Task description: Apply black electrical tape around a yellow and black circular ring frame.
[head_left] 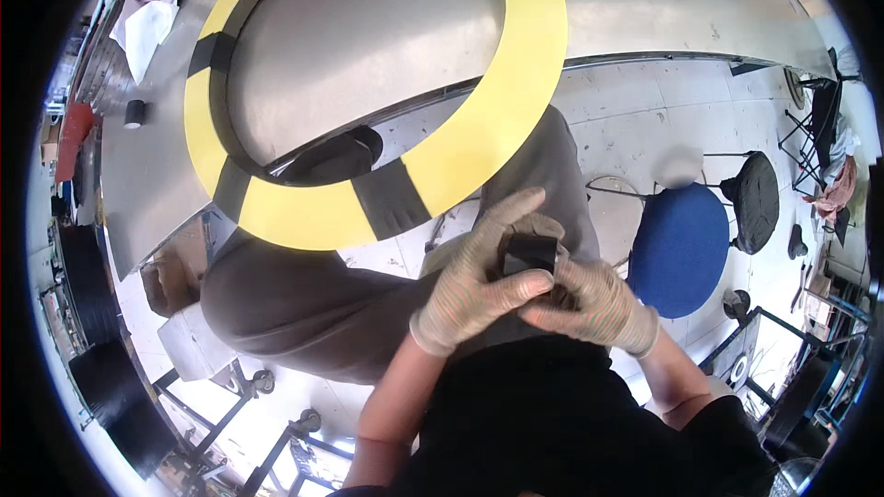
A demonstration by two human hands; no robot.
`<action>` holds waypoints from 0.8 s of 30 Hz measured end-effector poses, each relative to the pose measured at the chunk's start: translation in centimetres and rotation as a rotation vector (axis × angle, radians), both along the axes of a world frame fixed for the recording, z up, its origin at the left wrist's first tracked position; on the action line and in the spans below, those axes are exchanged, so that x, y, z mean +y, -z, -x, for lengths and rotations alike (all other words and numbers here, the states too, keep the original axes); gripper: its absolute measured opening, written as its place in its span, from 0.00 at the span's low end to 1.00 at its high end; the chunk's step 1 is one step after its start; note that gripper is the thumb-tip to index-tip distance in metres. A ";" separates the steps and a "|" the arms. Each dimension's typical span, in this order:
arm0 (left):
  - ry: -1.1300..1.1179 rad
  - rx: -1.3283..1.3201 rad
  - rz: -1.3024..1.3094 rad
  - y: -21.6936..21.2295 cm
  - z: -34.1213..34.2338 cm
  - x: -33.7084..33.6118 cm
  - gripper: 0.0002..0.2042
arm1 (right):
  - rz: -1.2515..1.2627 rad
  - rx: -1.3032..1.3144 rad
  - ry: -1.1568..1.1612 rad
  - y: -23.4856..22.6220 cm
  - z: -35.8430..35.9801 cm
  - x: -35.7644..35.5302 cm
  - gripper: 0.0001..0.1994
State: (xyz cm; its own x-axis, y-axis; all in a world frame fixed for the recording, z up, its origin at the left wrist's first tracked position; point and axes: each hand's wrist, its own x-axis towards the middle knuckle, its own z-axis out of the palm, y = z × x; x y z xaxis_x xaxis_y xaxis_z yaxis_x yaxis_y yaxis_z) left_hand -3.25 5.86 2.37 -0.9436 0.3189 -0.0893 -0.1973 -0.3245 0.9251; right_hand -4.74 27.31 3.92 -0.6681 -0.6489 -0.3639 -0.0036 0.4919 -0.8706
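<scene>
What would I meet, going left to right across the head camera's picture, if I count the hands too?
Small black cylinder → pale-gloved left hand → pale-gloved right hand → rounded blue seat → rounded black seat.

A workshop: a bare-metal worktable [663, 23] spans the far side, a castered metal frame [226, 421] stands near left, and padded stools [680, 251] sit right on the tiled floor [622, 97].
</scene>
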 end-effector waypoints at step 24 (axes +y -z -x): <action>-0.764 0.660 1.666 -6.9 9.0 6.2 0.31 | 0.640 0.937 0.248 -6.2 22.0 0.0 0.18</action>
